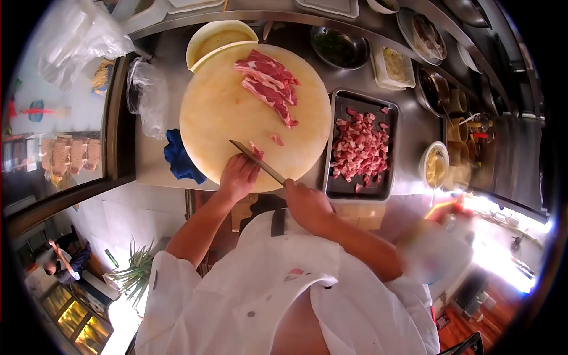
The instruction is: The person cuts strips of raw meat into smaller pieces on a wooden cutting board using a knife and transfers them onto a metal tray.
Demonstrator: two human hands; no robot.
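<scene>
My right hand (309, 204) is wrapped round the handle of a knife (263, 165), whose blade slants up to the left over a round cutting board (207, 106). My left hand (239, 176) has its fingers curled together beside the blade, holding down a piece of meat that they partly hide. Just beyond the blade shows a small piece of meat (257, 150), and another bit of meat (277, 139) lies farther up. Larger slabs of raw red meat (269, 83) rest at the top of the board. Right of the board, a dark metal tray (371, 190) holds diced meat (360, 145).
A pale bowl (195, 44) touches the board's far edge. A blue cloth (182, 157) and a plastic bag (148, 97) lie at its left. Toward the back right stand a metal bowl (355, 56), a white container (378, 77) and a small bowl (435, 165). A person (62, 260) is at far lower left.
</scene>
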